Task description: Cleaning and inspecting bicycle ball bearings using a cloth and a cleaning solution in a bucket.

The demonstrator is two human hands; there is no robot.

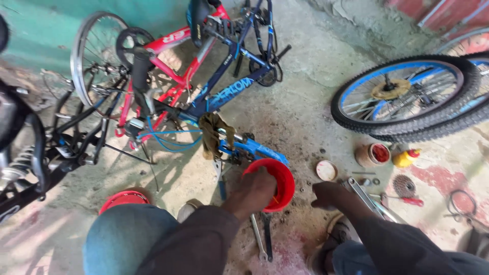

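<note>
Head view, looking down at a rough grey concrete floor (300, 122) in a bike repair spot. Left hand (254, 189) reaches into a round red plastic bowl (281, 179) that sits on the floor right in front of the person's knees; fingers curl down inside it, grip narrow, cannot tell if it holds anything. Right hand (328, 194) rests on the floor just right of the bowl, fingers bent in and knuckles up, grip looks closed, but what it holds, if anything, is hidden; a long silver metal tool (368, 197) lies just beside it. Two steel spanners (262, 237) lie on the floor under the left forearm, near the bowl. A dirty olive rag (213, 133) hangs over the blue bicycle frame part (254, 147) just behind the bowl. Further back, an upside-down red and dark blue bicycle (204, 71) with a bare silver-rimmed wheel (91, 56). At right, two black-tyred wheels with blue rims (407, 94) lie overlapping on the floor. Between wheels and right hand: small round tin lid (326, 170), open brown tub with red grease (373, 154), yellow squeeze bottle with red cap (406, 158), rusty sprocket cluster (404, 185), red-handled screwdriver (407, 200). Red round lid (124, 198) lies on the floor by the left knee. Black motorcycle part with a coil spring (20, 163) at far left.
</note>
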